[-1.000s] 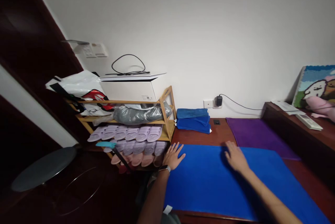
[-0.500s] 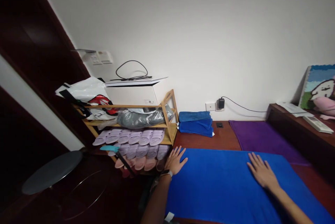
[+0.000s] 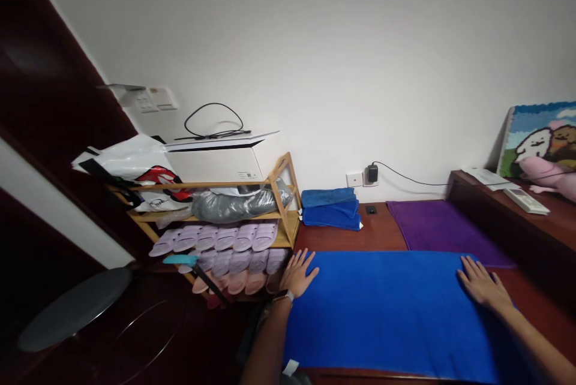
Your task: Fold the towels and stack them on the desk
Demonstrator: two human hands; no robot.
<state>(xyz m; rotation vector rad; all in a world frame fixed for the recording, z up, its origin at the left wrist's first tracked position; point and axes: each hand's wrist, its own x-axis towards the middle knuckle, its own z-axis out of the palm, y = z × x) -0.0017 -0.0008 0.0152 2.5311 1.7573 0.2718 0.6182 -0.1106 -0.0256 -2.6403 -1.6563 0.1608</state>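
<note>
A bright blue cloth (image 3: pixel 382 313) lies spread flat on the reddish-brown table (image 3: pixel 351 240), with a white tag at its near left corner. My left hand (image 3: pixel 299 274), a watch on its wrist, rests with fingers apart on the cloth's far left corner. At the far right corner my right hand (image 3: pixel 483 284) lies on the cloth, palm down and fingers spread. Neither hand grips anything. Behind the blue cloth, a purple cloth (image 3: pixel 445 232) lies flat to the right, and folded blue cloths (image 3: pixel 330 208) are stacked to the left.
Left of the table stands a wooden rack (image 3: pixel 281 205) with slippers, a white box (image 3: pixel 216 163) and bags. A round dark stool (image 3: pixel 76 307) is at lower left. The raised ledge at right holds a remote (image 3: pixel 526 200), a pink plush toy (image 3: pixel 546 174) and a picture.
My right hand has moved right across the blue cloth to its far right corner. My left hand stays at the left corner. The view has shifted slightly right.
</note>
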